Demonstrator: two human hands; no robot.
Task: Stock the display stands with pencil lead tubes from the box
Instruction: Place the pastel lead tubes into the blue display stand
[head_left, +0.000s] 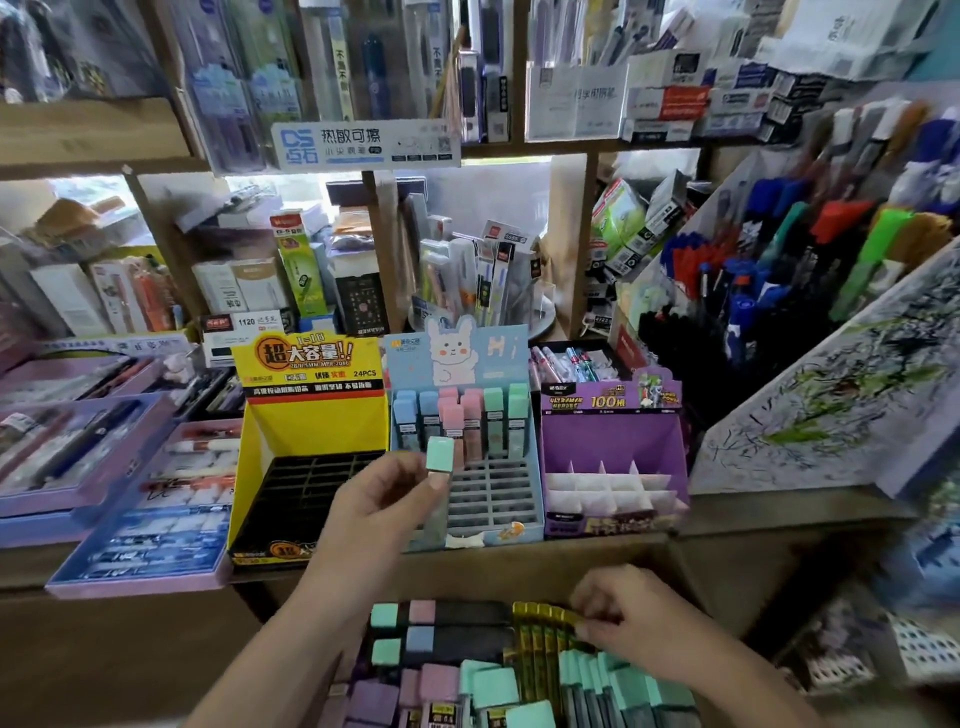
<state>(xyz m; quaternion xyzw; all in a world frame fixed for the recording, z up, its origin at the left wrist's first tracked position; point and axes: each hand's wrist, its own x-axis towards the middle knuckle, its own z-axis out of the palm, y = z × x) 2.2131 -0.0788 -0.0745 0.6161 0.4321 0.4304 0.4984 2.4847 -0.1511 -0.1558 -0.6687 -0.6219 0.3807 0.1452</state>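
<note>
Early yet: pinches mint tube (439, 457) in left hand (374, 514) before partly filled blue stand (488, 493), pinches yellow tubes (545, 623) at 5 o'clock with right hand (628, 618); leaves yellow stand (311, 426), purple stand (613, 436) empty.

A wooden counter (769, 512) carries three cardboard stands side by side, touching: a yellow stand (311, 415) on the left, a blue stand (483, 499) in the middle, a purple stand (613, 436) on the right. Left of them lie flat trays (67, 447) of pens, overlapping. At the right end leans a scribbled sheet (831, 395).
</note>
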